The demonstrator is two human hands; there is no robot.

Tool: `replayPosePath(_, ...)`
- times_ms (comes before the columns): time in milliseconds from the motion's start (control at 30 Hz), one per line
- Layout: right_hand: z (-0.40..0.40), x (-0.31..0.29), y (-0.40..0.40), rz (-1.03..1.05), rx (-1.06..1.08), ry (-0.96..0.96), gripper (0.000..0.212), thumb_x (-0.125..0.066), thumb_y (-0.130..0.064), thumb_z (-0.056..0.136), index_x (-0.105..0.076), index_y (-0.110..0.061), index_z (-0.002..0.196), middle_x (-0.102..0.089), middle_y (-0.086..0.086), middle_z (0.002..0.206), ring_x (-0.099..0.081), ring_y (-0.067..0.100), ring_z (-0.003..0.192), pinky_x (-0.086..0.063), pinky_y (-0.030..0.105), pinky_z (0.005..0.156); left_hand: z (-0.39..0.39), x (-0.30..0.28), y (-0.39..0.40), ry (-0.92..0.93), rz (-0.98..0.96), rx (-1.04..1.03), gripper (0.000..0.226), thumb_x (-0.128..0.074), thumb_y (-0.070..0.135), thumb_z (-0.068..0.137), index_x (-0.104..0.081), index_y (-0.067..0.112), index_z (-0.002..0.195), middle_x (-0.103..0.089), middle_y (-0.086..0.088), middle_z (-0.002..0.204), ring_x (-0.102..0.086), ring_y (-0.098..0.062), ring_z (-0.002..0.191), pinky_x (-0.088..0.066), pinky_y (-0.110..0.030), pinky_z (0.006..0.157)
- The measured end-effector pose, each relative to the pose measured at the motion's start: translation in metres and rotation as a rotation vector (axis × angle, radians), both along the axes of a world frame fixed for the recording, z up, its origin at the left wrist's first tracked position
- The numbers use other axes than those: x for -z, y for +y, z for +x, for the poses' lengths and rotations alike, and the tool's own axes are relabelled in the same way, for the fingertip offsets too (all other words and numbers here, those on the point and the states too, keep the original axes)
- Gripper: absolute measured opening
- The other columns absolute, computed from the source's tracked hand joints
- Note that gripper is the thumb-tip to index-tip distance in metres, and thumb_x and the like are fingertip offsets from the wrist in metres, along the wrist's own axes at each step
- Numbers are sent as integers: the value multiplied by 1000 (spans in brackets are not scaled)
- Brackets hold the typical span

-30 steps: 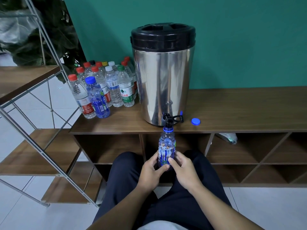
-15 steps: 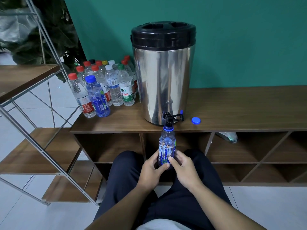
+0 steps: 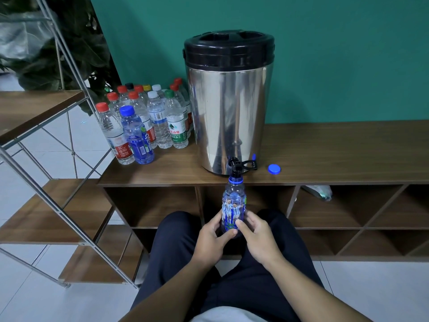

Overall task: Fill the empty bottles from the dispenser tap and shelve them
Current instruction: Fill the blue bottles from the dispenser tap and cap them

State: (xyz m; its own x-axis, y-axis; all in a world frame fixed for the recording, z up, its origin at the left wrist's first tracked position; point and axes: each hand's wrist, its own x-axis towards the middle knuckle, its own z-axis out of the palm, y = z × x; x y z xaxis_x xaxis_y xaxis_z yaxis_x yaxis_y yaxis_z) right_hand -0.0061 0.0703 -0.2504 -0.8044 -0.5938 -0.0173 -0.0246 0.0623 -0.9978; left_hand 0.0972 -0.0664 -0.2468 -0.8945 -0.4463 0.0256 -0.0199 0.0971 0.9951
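Gripping the bottle (image 3: 233, 206) from both sides, the left hand (image 3: 212, 239) and right hand (image 3: 256, 237) hold it upright, mouth right under the tap (image 3: 236, 167) of the steel dispenser (image 3: 228, 108). Its blue cap (image 3: 274, 169) lies on the tabletop (image 3: 336, 154) at the tap's 3 o'clock; capped bottles (image 3: 148, 122) cluster at the dispenser's 9 o'clock.

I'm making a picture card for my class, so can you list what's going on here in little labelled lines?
Bottle being filled: blue-labelled bottle, uncapped, mouth right under the tap
Left hand: holds the bottle's lower part
Right hand: holds the bottle's other side
Dispenser: shiny steel with a black lid, on the wooden cabinet top
Loose cap: blue, on the cabinet top right of the tap
Other bottles: capped, grouped left of the dispenser
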Motion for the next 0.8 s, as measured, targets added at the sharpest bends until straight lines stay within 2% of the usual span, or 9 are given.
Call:
replayPosePath(400,2,-3,1,-3,-6,12,34,-62,-7,111,-70,-23,140,-79,-6,132,-73,14,125,-61,44,108,0,2,-1,-5,-14,0,60,-75,1,105,-62,27,157,-75,1,145,-69,-22,138,-60,-54,113)
replayPosePath(600,1,-2,1,-1,-5,8,35,-62,-7,111,-71,-24,140,-79,-5,131,-74,16,125,-60,49,107,0,2,0,-4,2,-1,60,-74,-1,105,-62,24,158,-75,1,145,-70,-21,137,-60,-52,113)
replayPosePath(800,1,-2,1,-2,-10,0,34,-61,-8,111,-71,-23,140,-79,-3,132,-75,18,124,-60,52,108,-1,3,-1,-3,12,-6,59,-74,-2,105,-62,22,157,-75,-2,145,-71,-25,137,-60,-56,113)
